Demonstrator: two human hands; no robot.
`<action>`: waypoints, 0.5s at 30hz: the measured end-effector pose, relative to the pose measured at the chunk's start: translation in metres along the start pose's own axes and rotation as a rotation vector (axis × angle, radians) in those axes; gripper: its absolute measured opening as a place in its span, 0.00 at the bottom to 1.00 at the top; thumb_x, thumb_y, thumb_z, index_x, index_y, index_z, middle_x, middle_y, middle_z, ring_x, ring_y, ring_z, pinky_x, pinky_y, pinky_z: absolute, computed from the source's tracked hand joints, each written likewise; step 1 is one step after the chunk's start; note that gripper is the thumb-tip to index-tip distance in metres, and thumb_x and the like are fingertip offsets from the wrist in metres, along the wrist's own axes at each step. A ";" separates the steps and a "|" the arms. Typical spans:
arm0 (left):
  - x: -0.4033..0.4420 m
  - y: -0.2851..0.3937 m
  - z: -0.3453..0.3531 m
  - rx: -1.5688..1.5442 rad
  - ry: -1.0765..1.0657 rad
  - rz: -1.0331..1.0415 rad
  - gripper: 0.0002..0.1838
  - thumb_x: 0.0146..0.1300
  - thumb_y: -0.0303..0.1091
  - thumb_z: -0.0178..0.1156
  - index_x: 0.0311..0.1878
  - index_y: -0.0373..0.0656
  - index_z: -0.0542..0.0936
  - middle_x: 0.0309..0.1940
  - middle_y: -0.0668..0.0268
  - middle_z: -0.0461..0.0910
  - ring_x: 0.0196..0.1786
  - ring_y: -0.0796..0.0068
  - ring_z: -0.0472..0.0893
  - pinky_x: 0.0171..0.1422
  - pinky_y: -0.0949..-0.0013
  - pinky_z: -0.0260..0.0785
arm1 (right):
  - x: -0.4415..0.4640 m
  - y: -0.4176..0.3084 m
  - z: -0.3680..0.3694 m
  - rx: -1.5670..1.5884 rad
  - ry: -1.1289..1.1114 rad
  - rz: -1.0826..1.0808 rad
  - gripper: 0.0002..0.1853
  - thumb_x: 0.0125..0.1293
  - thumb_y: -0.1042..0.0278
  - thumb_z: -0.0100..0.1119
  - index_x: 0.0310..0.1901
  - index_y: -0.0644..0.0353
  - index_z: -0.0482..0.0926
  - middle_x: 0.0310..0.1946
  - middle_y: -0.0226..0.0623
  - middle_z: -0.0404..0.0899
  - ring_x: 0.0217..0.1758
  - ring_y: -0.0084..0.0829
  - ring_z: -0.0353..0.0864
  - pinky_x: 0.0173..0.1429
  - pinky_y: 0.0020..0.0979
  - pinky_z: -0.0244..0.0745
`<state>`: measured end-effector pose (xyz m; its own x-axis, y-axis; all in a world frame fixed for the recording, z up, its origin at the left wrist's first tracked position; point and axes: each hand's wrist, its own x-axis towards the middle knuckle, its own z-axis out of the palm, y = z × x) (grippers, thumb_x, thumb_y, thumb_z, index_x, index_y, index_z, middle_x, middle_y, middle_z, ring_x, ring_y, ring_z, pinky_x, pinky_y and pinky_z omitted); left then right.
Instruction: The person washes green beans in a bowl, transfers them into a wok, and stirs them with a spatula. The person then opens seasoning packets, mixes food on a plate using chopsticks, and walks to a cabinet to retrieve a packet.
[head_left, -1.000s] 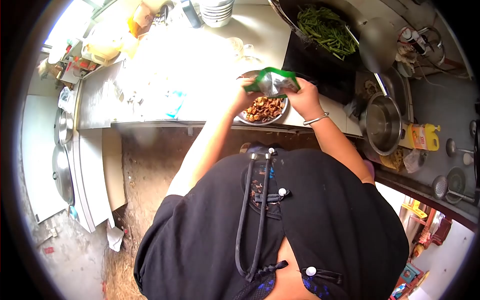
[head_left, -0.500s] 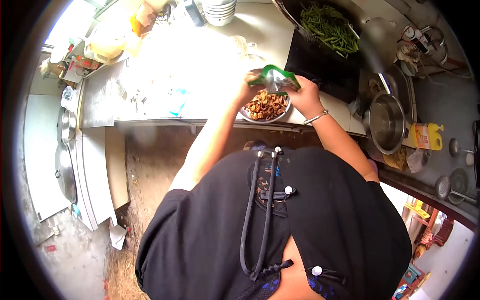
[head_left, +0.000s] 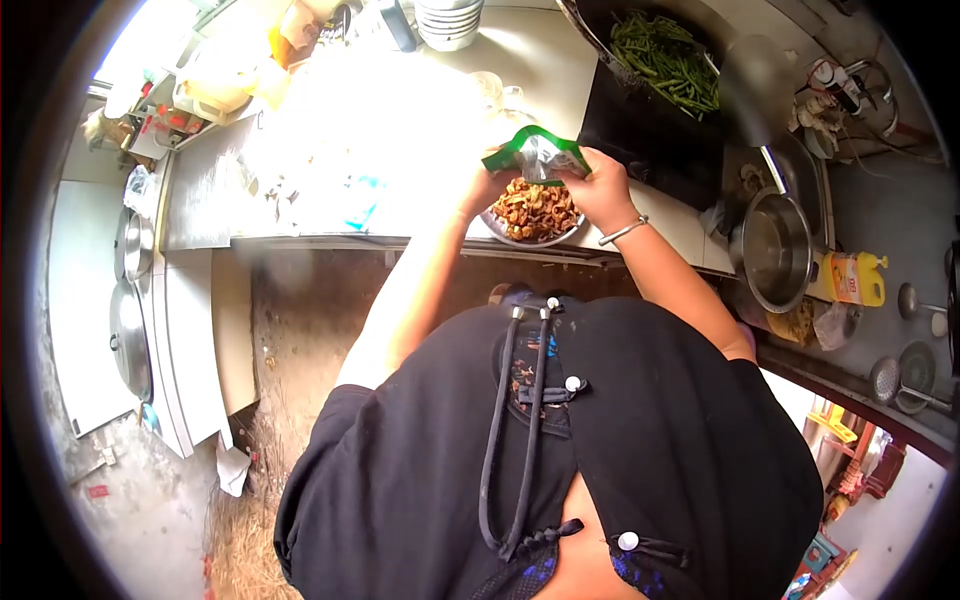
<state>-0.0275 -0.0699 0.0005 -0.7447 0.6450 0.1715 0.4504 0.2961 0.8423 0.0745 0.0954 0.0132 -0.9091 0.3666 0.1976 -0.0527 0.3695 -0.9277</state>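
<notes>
A green plastic packet (head_left: pixel 538 150) with a silvery inside is held by its two sides, its mouth facing me. My left hand (head_left: pixel 484 188) grips the left edge; glare washes out part of it. My right hand (head_left: pixel 602 190), with a bangle at the wrist, is closed on the right edge. Just below the packet, a bowl (head_left: pixel 520 241) stands near the counter's front edge. Brown, chopped pieces of food (head_left: pixel 537 211) fill it, too small to name for certain.
A wok (head_left: pixel 600 45) of green beans (head_left: pixel 664 62) sits on the dark stove at the back right. Stacked bowls (head_left: pixel 447 24) stand at the back. A metal pot (head_left: pixel 777 250) and a yellow jug (head_left: pixel 857 278) are on the right. Glare hides much of the left counter (head_left: pixel 200 210).
Both hands have shifted slightly left with the packet, and its mouth looks spread a little wider. The bowl of food stays in place.
</notes>
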 end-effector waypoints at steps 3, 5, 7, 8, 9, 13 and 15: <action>0.005 -0.022 0.004 -0.245 0.022 -0.109 0.11 0.52 0.28 0.65 0.40 0.43 0.79 0.32 0.62 0.80 0.35 0.68 0.78 0.42 0.66 0.70 | 0.003 0.005 -0.001 0.049 0.015 0.013 0.11 0.55 0.79 0.60 0.41 0.64 0.78 0.34 0.29 0.82 0.34 0.16 0.75 0.41 0.21 0.70; 0.001 -0.025 0.011 -0.069 -0.007 0.129 0.12 0.50 0.27 0.66 0.40 0.43 0.79 0.34 0.62 0.81 0.35 0.71 0.78 0.43 0.68 0.71 | 0.001 -0.005 -0.001 -0.144 0.039 -0.076 0.10 0.56 0.79 0.60 0.41 0.65 0.78 0.34 0.29 0.82 0.35 0.15 0.75 0.42 0.21 0.71; 0.005 -0.029 0.014 0.106 0.002 0.295 0.13 0.50 0.27 0.65 0.41 0.42 0.79 0.35 0.62 0.81 0.37 0.72 0.78 0.44 0.69 0.71 | -0.001 -0.004 -0.004 -0.152 0.007 -0.092 0.10 0.56 0.79 0.60 0.41 0.65 0.78 0.34 0.28 0.81 0.35 0.15 0.75 0.42 0.21 0.71; 0.009 -0.033 0.009 -0.082 -0.060 0.102 0.13 0.50 0.27 0.65 0.41 0.43 0.79 0.36 0.62 0.80 0.38 0.70 0.78 0.46 0.68 0.70 | -0.001 0.006 -0.002 -0.036 0.024 -0.031 0.10 0.56 0.79 0.60 0.41 0.65 0.78 0.34 0.29 0.82 0.35 0.15 0.75 0.42 0.21 0.71; 0.011 -0.023 -0.001 -0.267 -0.124 -0.092 0.13 0.50 0.27 0.65 0.41 0.43 0.80 0.37 0.61 0.80 0.40 0.68 0.78 0.47 0.68 0.70 | 0.000 0.006 0.000 0.083 0.040 0.032 0.10 0.56 0.79 0.60 0.42 0.65 0.78 0.34 0.29 0.82 0.35 0.16 0.75 0.42 0.21 0.71; 0.005 -0.024 0.015 0.003 0.035 0.215 0.11 0.52 0.25 0.63 0.41 0.41 0.79 0.33 0.62 0.81 0.36 0.71 0.78 0.44 0.70 0.71 | -0.001 0.003 0.001 -0.067 0.075 -0.047 0.10 0.57 0.79 0.60 0.42 0.65 0.78 0.34 0.28 0.81 0.35 0.15 0.75 0.41 0.21 0.70; 0.008 -0.027 0.008 0.013 0.022 0.309 0.11 0.52 0.25 0.63 0.41 0.41 0.79 0.32 0.63 0.81 0.35 0.71 0.78 0.42 0.71 0.71 | -0.002 0.000 0.001 0.043 0.076 -0.002 0.11 0.55 0.79 0.60 0.42 0.65 0.78 0.35 0.34 0.81 0.35 0.20 0.77 0.41 0.22 0.71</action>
<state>-0.0414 -0.0674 -0.0247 -0.5821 0.6904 0.4295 0.6634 0.0978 0.7419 0.0758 0.0943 0.0126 -0.8752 0.4299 0.2217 -0.0741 0.3338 -0.9397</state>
